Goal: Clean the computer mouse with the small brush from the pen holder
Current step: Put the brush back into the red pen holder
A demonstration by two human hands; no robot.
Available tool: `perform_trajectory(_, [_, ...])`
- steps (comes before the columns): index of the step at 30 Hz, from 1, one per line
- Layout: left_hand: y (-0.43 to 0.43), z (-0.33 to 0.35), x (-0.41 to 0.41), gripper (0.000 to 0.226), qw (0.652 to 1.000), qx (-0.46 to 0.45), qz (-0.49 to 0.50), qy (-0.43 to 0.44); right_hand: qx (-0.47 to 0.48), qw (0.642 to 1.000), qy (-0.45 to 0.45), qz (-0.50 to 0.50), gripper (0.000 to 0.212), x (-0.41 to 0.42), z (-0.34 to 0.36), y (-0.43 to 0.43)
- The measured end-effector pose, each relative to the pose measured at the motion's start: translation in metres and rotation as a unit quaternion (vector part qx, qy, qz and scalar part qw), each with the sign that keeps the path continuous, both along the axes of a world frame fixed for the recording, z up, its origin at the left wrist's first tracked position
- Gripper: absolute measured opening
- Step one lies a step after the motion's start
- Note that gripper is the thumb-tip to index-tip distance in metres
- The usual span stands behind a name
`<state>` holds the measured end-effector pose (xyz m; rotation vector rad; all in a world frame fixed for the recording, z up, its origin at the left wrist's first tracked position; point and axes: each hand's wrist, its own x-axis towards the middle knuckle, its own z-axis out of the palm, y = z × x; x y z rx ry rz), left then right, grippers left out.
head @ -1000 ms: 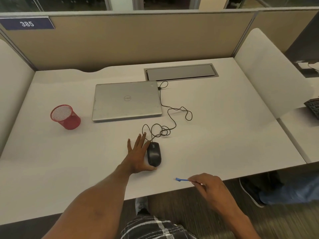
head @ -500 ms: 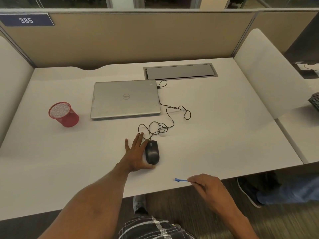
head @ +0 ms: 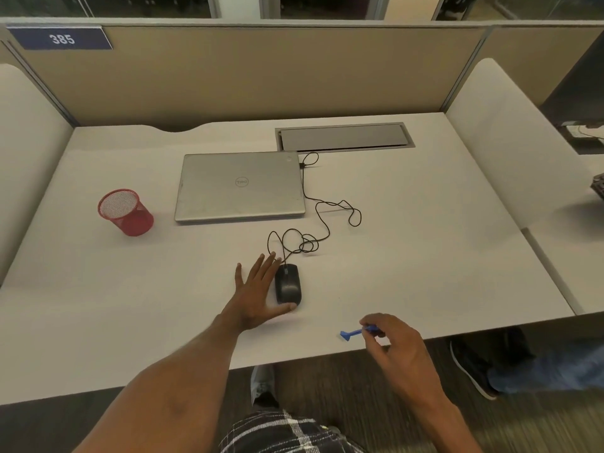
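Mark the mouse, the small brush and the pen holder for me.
mouse [head: 288,287], head view, top shell.
small brush [head: 346,335], head view, blue head end.
pen holder [head: 138,220], head view, red mesh wall.

I see a matt, smooth white desk [head: 425,240], a red metal-mesh pen holder [head: 125,212], a brushed silvery laptop lid [head: 240,188], a slightly glossy black plastic mouse [head: 287,284] and a blue plastic brush [head: 351,334].

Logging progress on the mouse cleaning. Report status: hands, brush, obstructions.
Left hand flat against mouse, thumb at its near end. Right hand pinches blue brush near desk edge, off the mouse. Cable coiled beyond mouse, nothing between brush and mouse.
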<state>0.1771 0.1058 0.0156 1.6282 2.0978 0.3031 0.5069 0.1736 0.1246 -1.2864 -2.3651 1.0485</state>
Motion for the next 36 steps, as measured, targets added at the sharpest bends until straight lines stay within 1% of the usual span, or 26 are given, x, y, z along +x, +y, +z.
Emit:
perform_trajectory(3, [-0.014,-0.003,0.0,0.085,0.999,0.027,0.028,0.01,0.012,0.999,0.02,-0.022,0.023,-0.013,0.002,0.004])
perform_trajectory(5, [-0.023,-0.005,-0.003,0.073,0.998,0.021,0.056,0.028,0.008,0.999,0.04,-0.027,0.022,-0.027,0.004,0.007])
perform_trajectory(7, [-0.031,-0.007,-0.008,0.067,0.995,0.0,0.092,0.037,0.006,0.998,0.053,-0.02,0.021,-0.045,0.006,0.01])
perform_trajectory(10, [-0.044,-0.008,-0.02,0.065,0.99,-0.026,0.135,0.042,0.014,0.998,0.058,0.003,0.026,-0.076,0.007,0.015])
perform_trajectory(13, [-0.057,-0.01,-0.037,0.064,0.985,-0.032,0.161,0.053,0.019,0.997,0.065,0.021,0.031,-0.11,0.008,0.021])
perform_trajectory(15, [-0.066,-0.011,-0.051,0.064,0.982,-0.03,0.179,0.056,0.029,0.997,0.072,0.032,0.029,-0.134,0.007,0.025])
perform_trajectory(20, [-0.082,-0.012,-0.083,0.064,0.973,-0.017,0.223,0.056,0.042,0.989,0.128,0.054,0.02,-0.195,0.01,0.032])
perform_trajectory(24, [-0.086,-0.014,-0.103,0.064,0.966,-0.014,0.25,0.068,0.098,0.979,0.154,0.095,0.023,-0.249,0.018,0.037])
perform_trajectory(26, [-0.086,-0.015,-0.112,0.064,0.965,-0.005,0.256,0.061,0.123,0.974,0.154,0.109,0.023,-0.276,0.022,0.039])
perform_trajectory(29, [-0.081,-0.019,-0.123,0.065,0.965,-0.007,0.252,0.068,0.114,0.972,0.157,0.135,0.018,-0.318,0.03,0.042])
perform_trajectory(32, [-0.074,-0.023,-0.134,0.065,0.966,-0.01,0.246,0.076,0.125,0.966,0.166,0.156,0.011,-0.361,0.036,0.043])
perform_trajectory(36, [-0.063,-0.029,-0.147,0.065,0.97,-0.013,0.227,0.088,0.124,0.959,0.182,0.177,0.012,-0.419,0.043,0.042])
